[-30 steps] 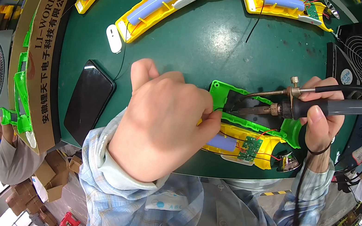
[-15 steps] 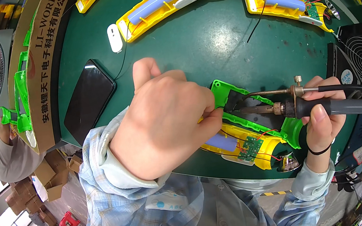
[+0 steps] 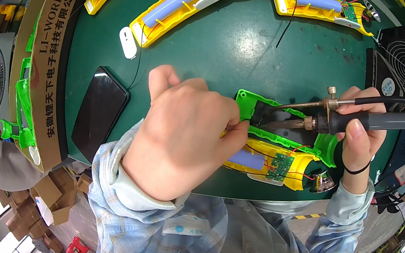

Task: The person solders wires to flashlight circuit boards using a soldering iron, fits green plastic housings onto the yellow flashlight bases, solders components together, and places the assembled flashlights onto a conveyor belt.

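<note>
My right hand (image 3: 362, 123) is wrapped round the dark handle of a soldering iron (image 3: 390, 118). A thin solder feed tube (image 3: 296, 106) is clamped above the iron, and both tips point left toward my left fingertips. My left hand (image 3: 181, 124) is closed in a pinch at the left end of a green plastic shell (image 3: 249, 104); what the fingers grip is hidden. Just below the green shell lies a yellow half-shell (image 3: 296, 178) with a purple cylindrical battery (image 3: 249, 159), a green circuit board (image 3: 279, 166), red and black wires and a silver reflector cup (image 3: 322, 182). My left hand covers its left end.
Several similar yellow half-shells (image 3: 147, 36) with batteries lie across the far part of the green table (image 3: 192, 57). A black phone (image 3: 100, 110) and a cardboard box (image 3: 57, 85) are at left. A black fan unit (image 3: 404, 59) stands at right. A person (image 3: 9, 163) is beyond the box.
The soldering iron's tip and feed tube have shifted slightly downward. My left hand stays in place. The person in the background at left has moved their arm.
</note>
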`<state>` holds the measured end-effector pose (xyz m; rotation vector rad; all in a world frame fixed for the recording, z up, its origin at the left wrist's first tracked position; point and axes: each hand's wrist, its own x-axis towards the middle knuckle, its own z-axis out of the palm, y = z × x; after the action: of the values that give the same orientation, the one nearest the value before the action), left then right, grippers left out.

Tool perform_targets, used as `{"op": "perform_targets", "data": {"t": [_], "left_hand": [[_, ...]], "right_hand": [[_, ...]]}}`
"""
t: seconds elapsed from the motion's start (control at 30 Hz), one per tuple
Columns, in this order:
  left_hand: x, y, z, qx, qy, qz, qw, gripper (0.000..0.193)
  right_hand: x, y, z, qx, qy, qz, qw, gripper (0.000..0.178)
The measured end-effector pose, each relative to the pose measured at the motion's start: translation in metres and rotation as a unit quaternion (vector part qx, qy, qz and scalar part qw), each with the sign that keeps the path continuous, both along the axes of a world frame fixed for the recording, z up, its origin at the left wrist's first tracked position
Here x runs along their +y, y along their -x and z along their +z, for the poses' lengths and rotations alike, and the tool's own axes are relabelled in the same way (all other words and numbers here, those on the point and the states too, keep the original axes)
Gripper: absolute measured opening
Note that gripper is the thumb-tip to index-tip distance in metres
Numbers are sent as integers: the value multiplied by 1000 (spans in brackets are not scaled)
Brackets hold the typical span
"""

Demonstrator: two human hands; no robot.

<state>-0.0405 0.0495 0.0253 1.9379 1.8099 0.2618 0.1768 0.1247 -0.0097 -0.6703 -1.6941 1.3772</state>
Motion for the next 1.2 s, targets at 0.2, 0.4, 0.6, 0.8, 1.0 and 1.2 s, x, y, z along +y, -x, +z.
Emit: {"op": "perform_targets", "data": {"t": [0.2,0.4,0.6,0.8,1.0,1.2], "left_hand": [[0,0,-1,-8,-2,-1,1000,17],[0,2,0,-10,12,0,1000,18],[-1,2,-2,-26,-1,-1,1000,19],[-2,4,-1,-34,-10,-1,999,20],[-2,7,1,-49,-12,-9,999,19],[16,23,6,-160,-85,75,981,11]], "right_hand": [[1,-1,-2,20,6,-13,1000,21],[0,1,1,-3,13,-12,1000,22],[6,-3,6,6,1,-70,998,29],[6,-4,6,-6,-17,-101,995,31],[7,-8,7,12,-8,-105,994,29],[19,-16,3,-5,-35,-200,979,20]]}}
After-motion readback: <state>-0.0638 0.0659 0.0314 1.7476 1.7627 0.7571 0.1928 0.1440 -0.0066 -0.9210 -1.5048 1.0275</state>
